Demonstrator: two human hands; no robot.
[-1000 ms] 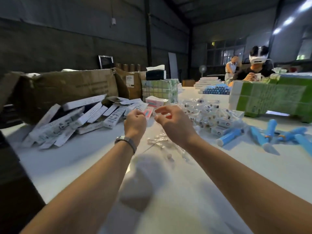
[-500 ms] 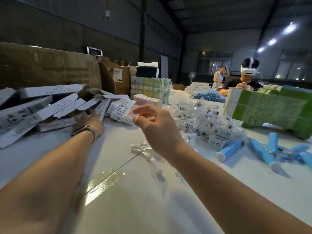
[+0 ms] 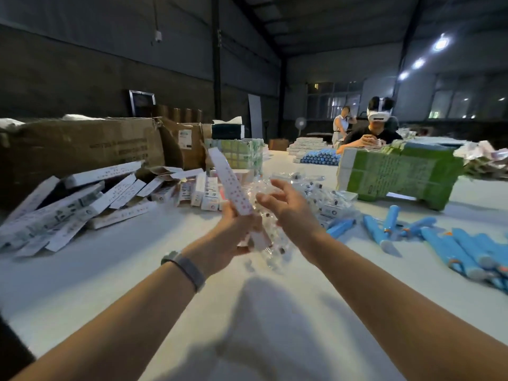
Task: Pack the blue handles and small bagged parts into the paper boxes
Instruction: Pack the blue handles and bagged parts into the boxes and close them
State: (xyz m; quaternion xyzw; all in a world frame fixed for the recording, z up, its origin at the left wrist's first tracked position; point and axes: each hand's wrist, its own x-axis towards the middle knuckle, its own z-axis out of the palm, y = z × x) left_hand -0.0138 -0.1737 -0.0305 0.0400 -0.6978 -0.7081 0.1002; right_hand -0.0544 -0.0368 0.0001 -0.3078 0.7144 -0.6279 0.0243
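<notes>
My left hand [image 3: 233,232] grips the lower end of a long white paper box [image 3: 229,184] with red print, held upright and tilted to the left above the table. Just to its right my right hand [image 3: 286,207] hovers with relaxed fingers, holding nothing. Clear bagged parts [image 3: 270,243] lie on the table right behind both hands, and a bigger heap of them [image 3: 316,188] sits further back. Blue handles [image 3: 384,229] are scattered on the table to the right, with more near the right edge [image 3: 467,251]. A pile of white paper boxes [image 3: 82,204] lies at the left.
A large brown carton [image 3: 82,149] stands behind the box pile. A green and white bundle [image 3: 398,174] sits at the back right. A person wearing a headset [image 3: 373,133] works at the table's far end beside stacked blue handles [image 3: 319,158]. The white table [image 3: 192,312] spreads below my arms.
My left hand went to the box pile at the left, took one white box and brought it back to the middle. My right hand stayed near the bagged parts.
</notes>
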